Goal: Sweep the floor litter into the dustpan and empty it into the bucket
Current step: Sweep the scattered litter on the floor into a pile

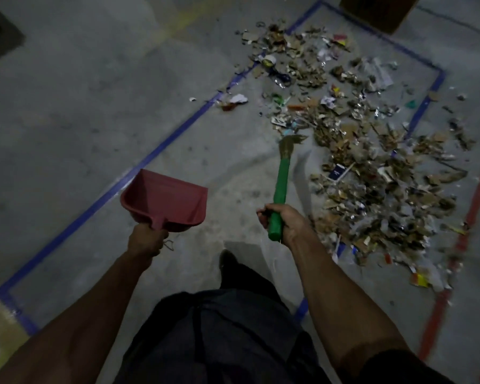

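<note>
From the head view I see my left hand (147, 239) curled round the stub handle of a smooth red plastic dustpan (165, 202), held off the rough grey concrete floor (81, 106). My right hand (281, 220) grips the green handle of a short broom (281, 178), its frayed straw bristles at the edge of the litter (372, 151). That litter is a ragged spread of cardboard scraps, paper and foil inside a blue tape outline (155, 153).

Dim, underexposed view — corners darken, wide-angle bending at edges; motion blur smears the litter (372, 151) at right.
</note>
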{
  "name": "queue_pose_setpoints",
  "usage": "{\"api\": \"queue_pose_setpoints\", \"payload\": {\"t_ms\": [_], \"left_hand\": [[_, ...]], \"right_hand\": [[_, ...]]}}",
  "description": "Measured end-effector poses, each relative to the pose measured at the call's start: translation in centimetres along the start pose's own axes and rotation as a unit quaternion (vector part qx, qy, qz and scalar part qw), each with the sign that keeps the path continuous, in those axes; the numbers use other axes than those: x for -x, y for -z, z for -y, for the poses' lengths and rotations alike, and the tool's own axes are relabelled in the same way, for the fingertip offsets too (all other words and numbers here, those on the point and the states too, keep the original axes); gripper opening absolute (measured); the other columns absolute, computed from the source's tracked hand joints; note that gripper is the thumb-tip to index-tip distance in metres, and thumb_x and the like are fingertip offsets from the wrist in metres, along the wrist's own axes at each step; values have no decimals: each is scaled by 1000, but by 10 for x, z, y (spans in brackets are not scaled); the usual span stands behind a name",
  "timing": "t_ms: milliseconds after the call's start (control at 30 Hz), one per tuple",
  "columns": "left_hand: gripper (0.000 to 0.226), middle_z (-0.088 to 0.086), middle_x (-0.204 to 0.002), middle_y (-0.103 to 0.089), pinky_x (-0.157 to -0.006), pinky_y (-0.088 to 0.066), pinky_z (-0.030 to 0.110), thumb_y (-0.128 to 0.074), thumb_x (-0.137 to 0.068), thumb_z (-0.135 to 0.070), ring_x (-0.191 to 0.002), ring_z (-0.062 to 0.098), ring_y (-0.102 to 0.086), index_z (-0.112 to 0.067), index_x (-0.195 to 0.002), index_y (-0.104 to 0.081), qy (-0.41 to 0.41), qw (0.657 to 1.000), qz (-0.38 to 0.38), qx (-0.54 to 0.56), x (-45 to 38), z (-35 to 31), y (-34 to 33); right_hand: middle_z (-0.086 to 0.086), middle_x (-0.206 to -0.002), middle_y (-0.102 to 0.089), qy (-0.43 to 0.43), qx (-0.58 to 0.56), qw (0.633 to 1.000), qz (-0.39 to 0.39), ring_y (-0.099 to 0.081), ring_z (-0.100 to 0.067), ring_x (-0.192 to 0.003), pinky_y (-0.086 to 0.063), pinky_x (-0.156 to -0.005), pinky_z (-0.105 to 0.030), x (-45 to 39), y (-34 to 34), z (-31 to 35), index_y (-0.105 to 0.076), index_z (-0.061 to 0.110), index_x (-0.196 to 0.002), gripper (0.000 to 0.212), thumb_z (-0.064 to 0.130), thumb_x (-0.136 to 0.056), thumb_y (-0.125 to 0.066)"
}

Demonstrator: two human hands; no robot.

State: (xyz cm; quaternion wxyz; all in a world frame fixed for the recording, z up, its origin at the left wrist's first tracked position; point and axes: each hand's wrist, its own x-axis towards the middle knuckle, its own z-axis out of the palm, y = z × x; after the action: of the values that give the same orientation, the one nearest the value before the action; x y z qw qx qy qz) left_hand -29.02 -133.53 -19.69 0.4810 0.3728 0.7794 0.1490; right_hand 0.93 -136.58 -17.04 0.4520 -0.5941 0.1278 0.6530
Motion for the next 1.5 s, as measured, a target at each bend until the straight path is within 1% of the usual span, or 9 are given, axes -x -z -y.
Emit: {"api": "queue_pose_setpoints", "payload": {"t_ms": [200,467,600,833,967,1067,1167,1333,1500], "left_hand": [[19,13,-65,-50,-51,-33,27,-60,-81,2,-57,22,-45,-9,-67,-53,3,999,-21,41,-67,-87,23],[17,11,-63,-52,-48,-30,25,-59,-87,-9,-53,20,-42,-9,-70,-56,-6,999,6,41,-217,-183,44],[7,11,-57,-49,-52,-35,30,-61,-71,-11,-54,22,-45,-5,-71,-58,4,1000,30,-8,-293,-246,71],[47,29,-92,-68,-74,-54,46,-56,-58,-33,-88,45,-66,0,-89,-67,-27,986,56,-158,-396,-348,118],[33,29,-102,-67,-79,-54,45,-65,-78,-16,-94,42,-66,2,-105,-63,-24,977,32,-210,-446,-387,122],[29,30,-99,-67,-76,-54,46,-62,-76,-9,-93,44,-65,3,-103,-64,-9,979,23,-201,-476,-411,119],[27,29,-94,-67,-73,-55,46,-61,-74,-9,-88,44,-66,3,-97,-63,1,979,10,-205,-500,-435,114],[46,25,-88,-67,-73,-54,45,-55,-57,-28,-84,41,-66,0,-93,-65,23,980,12,-197,-530,-477,101],[49,27,-88,-67,-72,-55,47,-53,-54,-28,-84,43,-66,-1,-93,-66,25,976,20,-214,-562,-508,84]], "right_hand": [[-9,-66,-46,43,182,979,-77,-42,-16,-43,-39,-35,-19,-51,-86,60,-48,5,-97,10,-2,-93,-53],[-15,-75,-54,139,415,890,-127,-55,-25,-51,-49,-46,-30,-148,-192,116,-48,5,-96,13,2,-85,-55],[-18,-89,-59,143,499,847,-112,-61,-31,-70,-54,-59,-39,-189,-262,146,-45,14,-107,29,8,-81,-54],[-17,-118,-58,136,588,796,-45,-64,-37,-95,-55,-70,-34,-236,-377,194,-29,24,-148,70,15,-82,-52],[-11,-103,-61,164,651,741,-19,-60,-27,-85,-38,-58,-21,-265,-426,219,-42,16,-136,54,18,-84,-54],[-11,-93,-61,167,655,736,11,-62,-28,-73,-41,-53,-22,-291,-459,235,-49,13,-123,41,24,-84,-53],[-15,-98,-65,158,680,716,23,-66,-31,-81,-44,-62,-26,-326,-488,251,-51,11,-112,31,19,-82,-52],[-14,-109,-65,49,608,792,28,-67,-35,-92,-58,-79,-41,-378,-517,278,-60,12,-117,36,18,-82,-54],[-18,-87,-65,-46,359,928,-82,-62,-27,-60,-57,-51,-33,-410,-507,308,-60,8,-112,30,-3,-84,-61]]}}
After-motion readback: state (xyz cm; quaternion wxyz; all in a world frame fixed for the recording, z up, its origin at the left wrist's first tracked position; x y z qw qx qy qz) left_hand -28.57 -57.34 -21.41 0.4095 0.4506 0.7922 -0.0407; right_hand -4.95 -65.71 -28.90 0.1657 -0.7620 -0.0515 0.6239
